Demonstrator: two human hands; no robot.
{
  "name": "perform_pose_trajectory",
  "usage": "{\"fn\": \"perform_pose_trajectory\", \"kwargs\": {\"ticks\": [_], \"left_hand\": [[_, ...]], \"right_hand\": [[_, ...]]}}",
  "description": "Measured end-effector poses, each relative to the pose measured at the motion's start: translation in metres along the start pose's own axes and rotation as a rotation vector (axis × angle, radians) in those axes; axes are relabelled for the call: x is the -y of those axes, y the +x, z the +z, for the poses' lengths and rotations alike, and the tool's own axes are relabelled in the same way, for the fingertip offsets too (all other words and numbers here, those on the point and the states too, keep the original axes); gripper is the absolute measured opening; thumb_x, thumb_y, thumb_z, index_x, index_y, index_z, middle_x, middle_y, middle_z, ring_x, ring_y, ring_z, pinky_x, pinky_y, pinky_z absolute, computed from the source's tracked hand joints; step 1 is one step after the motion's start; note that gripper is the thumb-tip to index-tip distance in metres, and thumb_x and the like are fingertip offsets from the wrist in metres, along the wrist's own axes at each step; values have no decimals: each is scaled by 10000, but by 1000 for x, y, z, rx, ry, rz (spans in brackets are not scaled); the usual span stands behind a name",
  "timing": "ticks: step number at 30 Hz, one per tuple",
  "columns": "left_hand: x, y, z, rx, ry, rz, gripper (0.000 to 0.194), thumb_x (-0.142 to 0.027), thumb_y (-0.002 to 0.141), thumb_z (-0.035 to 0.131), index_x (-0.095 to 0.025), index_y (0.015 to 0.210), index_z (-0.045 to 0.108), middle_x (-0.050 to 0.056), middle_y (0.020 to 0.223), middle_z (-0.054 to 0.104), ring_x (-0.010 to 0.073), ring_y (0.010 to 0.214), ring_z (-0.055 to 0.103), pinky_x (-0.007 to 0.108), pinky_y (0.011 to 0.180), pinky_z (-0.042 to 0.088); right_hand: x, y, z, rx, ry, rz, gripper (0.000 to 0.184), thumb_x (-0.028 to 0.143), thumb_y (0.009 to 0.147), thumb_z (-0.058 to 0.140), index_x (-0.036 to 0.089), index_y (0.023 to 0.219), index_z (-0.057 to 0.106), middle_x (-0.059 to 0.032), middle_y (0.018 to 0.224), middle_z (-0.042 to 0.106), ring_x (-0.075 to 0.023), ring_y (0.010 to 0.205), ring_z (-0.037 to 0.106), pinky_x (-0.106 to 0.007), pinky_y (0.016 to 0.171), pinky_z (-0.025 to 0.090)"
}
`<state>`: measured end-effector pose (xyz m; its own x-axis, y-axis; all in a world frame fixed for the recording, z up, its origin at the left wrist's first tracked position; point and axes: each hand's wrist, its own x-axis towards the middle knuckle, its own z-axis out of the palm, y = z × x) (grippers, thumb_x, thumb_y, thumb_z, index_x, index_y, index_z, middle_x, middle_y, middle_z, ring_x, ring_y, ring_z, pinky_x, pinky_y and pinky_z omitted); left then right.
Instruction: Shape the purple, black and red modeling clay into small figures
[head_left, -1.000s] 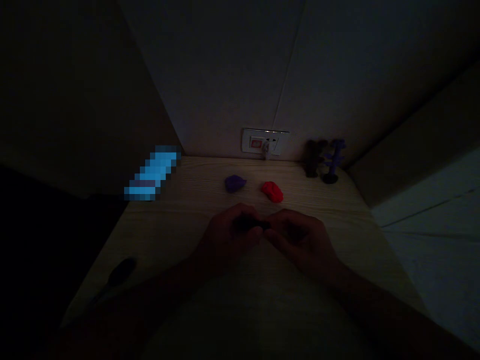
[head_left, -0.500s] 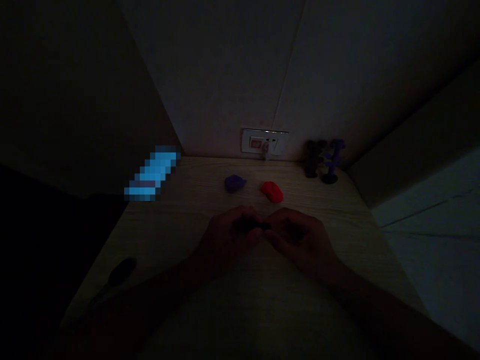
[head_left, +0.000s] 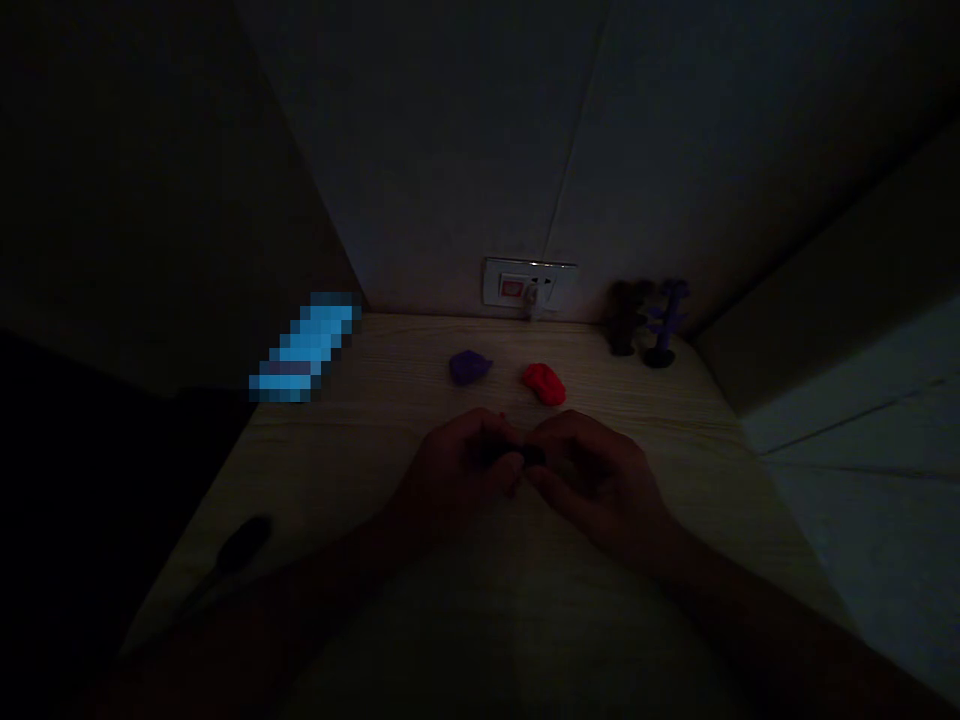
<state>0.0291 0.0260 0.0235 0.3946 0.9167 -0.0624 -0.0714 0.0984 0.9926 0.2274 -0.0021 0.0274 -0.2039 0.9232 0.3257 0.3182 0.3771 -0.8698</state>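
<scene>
In dim light, my left hand [head_left: 461,465] and my right hand [head_left: 600,465] meet above the middle of the wooden tabletop. Between their fingertips is a small dark lump [head_left: 534,455], pinched from both sides; its exact shape is lost in shadow. Something reddish, too small to make out, shows by the left fingertips. Just beyond the hands lie a red lump [head_left: 545,384] and a purple lump [head_left: 469,367], both like soft modelling clay.
At the back right stand a dark brown figure [head_left: 624,318] and a purple branched figure [head_left: 667,322] on a dark base. A wall socket [head_left: 529,284] holds a plug. A glowing blurred-out screen [head_left: 307,350] is at left, and a dark rounded object [head_left: 244,543] lies nearer.
My fingers have shifted slightly around the dark lump, and more of it shows by the right fingertips. The lumps and figures on the table have stayed put.
</scene>
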Motion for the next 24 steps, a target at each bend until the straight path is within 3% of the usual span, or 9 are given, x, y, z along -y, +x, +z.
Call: {"fn": "perform_pose_trajectory", "kwargs": {"ticks": [4, 11, 14, 24], "left_hand": [[1, -2, -1, -31, 110, 33, 140, -232, 796, 741, -188, 884, 641, -2, 799, 692, 148, 701, 651, 289, 674, 533], [10, -3, -6, 32, 134, 111, 203, -266, 832, 783, -204, 974, 652, 20, 942, 711, 192, 899, 686, 324, 811, 540], [11, -2, -6, 63, 128, 100, 176, -284, 862, 765, -207, 989, 671, 18, 945, 726, 188, 893, 697, 320, 807, 546], [2, -3, -4, -40, 295, 117, 133, -224, 800, 726, -205, 931, 708, 15, 890, 752, 192, 838, 705, 330, 789, 557]], "right_hand": [[3, -1, 3, -5, 23, 121, 99, 285, 886, 788, 221, 944, 739, 2, 723, 665, -154, 634, 615, -261, 561, 483], [3, -1, 4, -20, 109, 188, 102, 234, 806, 802, 210, 891, 753, -15, 738, 705, -155, 634, 628, -258, 564, 492], [4, 0, 4, -29, 105, 164, 92, 222, 805, 799, 212, 883, 751, -5, 728, 692, -144, 624, 619, -248, 557, 484], [3, -1, 6, -2, 96, 207, 113, 267, 834, 796, 217, 923, 748, -19, 764, 749, -165, 655, 689, -263, 592, 547]]}}
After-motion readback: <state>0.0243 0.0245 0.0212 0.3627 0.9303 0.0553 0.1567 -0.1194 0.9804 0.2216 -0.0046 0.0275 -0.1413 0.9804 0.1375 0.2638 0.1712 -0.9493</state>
